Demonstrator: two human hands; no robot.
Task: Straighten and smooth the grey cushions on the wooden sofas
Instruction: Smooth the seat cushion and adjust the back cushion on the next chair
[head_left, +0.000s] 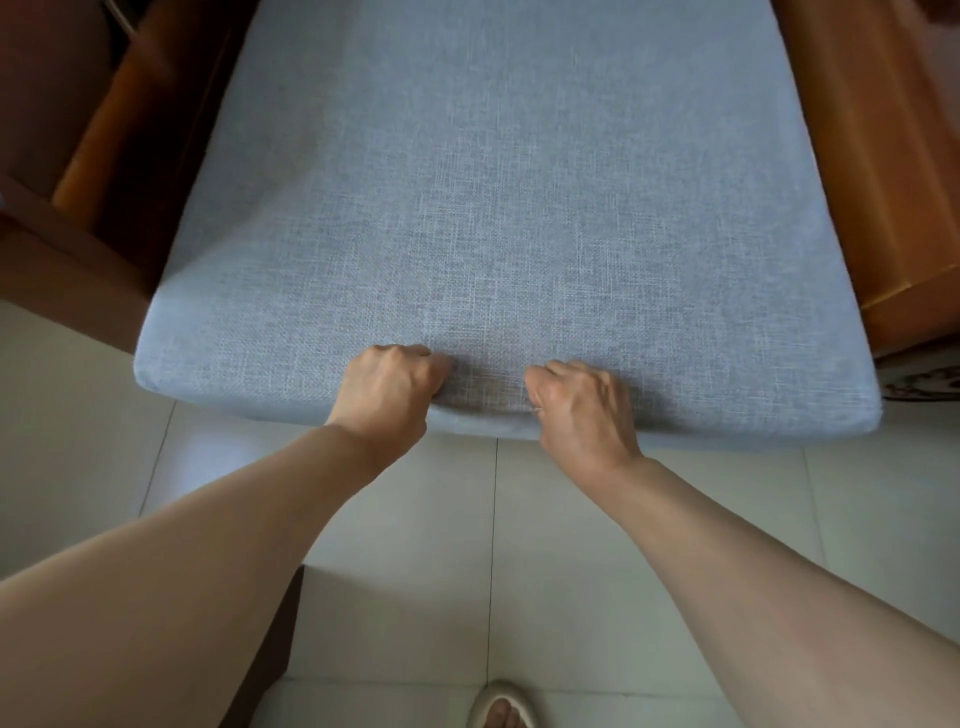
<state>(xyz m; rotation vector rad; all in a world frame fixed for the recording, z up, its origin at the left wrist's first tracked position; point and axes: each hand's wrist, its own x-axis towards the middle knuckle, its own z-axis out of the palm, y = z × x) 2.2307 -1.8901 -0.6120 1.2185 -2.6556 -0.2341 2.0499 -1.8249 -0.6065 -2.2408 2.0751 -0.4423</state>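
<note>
A large grey woven seat cushion (493, 197) fills the middle of the view, lying on a wooden sofa. Its front edge overhangs toward me and bows down between my hands. My left hand (390, 385) has its fingers curled and grips the cushion's front edge left of centre. My right hand (582, 405) grips the same edge a little to the right, fingers curled into the fabric. The fabric dents slightly where both hands pull on it.
A wooden sofa armrest (878, 171) runs along the right side, and another wooden armrest (119, 119) along the left. Pale floor tiles (597, 545) lie below the cushion. My foot in a light slipper (501, 706) shows at the bottom edge.
</note>
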